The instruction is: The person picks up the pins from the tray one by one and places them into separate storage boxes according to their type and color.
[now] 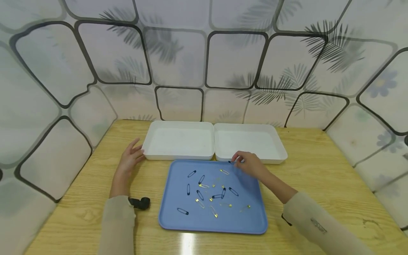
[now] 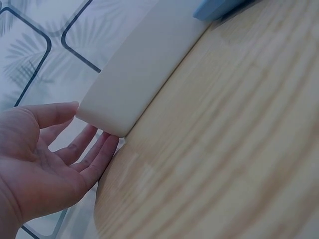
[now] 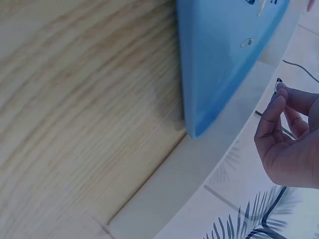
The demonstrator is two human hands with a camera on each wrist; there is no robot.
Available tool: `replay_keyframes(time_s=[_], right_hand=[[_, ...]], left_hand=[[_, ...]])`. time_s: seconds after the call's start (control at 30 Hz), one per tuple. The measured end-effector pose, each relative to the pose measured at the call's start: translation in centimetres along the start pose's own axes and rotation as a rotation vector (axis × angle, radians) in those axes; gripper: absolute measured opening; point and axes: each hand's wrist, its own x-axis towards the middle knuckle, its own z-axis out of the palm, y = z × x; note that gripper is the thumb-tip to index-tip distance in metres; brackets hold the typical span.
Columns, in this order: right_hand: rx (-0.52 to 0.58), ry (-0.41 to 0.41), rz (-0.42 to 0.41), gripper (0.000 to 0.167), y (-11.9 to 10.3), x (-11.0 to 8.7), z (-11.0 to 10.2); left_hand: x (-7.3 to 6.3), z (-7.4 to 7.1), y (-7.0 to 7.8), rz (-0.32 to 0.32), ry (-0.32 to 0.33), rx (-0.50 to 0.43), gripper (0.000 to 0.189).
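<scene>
My right hand point(image 1: 250, 164) pinches a black safety pin point(image 3: 278, 81) between thumb and fingertips. It is above the back right of the blue tray point(image 1: 178, 221), by the front edge of the right white tray point(image 1: 248, 136). My left hand point(image 1: 129, 159) touches the near left corner of the left white tray point(image 2: 134, 69) with loosely extended fingers and holds nothing. On the blue tray lie several black safety pins point(image 1: 233, 191) and several gold safety pins point(image 1: 224, 172), mixed and scattered. Some gold ones look faint against the blue.
The two white trays stand side by side behind the blue tray, near a patterned curtain point(image 1: 180, 60). All are on a wooden table point(image 1: 296, 170). A black device point(image 1: 141, 203) shows at the left sleeve's cuff.
</scene>
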Motion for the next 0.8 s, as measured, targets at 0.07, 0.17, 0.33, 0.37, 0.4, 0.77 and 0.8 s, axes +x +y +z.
replay_keyframes(time_s=[0.07, 0.17, 0.33, 0.37, 0.4, 0.77, 0.8], right_hand=[[-0.005, 0.005, -0.006, 0.008, -0.2, 0.3, -0.1], [-0.001, 0.011, -0.012, 0.007, -0.5, 0.7, -0.2], [0.024, 0.020, -0.041, 0.007, -1.1, 1.6, 0.1], [0.025, 0.022, -0.050, 0.007, -1.3, 1.8, 0.2], [0.027, 0.022, -0.055, 0.007, -1.4, 2.0, 0.2], [0.039, 0.017, -0.052, 0.006, -3.4, 4.7, 0.5], [0.039, 0.015, -0.050, 0.006, -3.6, 5.1, 0.5]], left_hand=[[0.0, 0.1, 0.0, -0.001, -0.003, -0.004, 0.059], [-0.1, 0.2, 0.0, -0.009, -0.007, -0.010, 0.058], [-0.2, 0.3, 0.1, -0.008, -0.005, -0.008, 0.055], [-0.2, 0.3, 0.2, -0.007, -0.004, 0.000, 0.055], [-0.2, 0.2, 0.2, -0.004, -0.004, 0.003, 0.055], [-0.1, 0.2, 0.0, -0.013, -0.029, 0.028, 0.054], [0.0, 0.3, 0.0, -0.014, -0.029, 0.029, 0.054]])
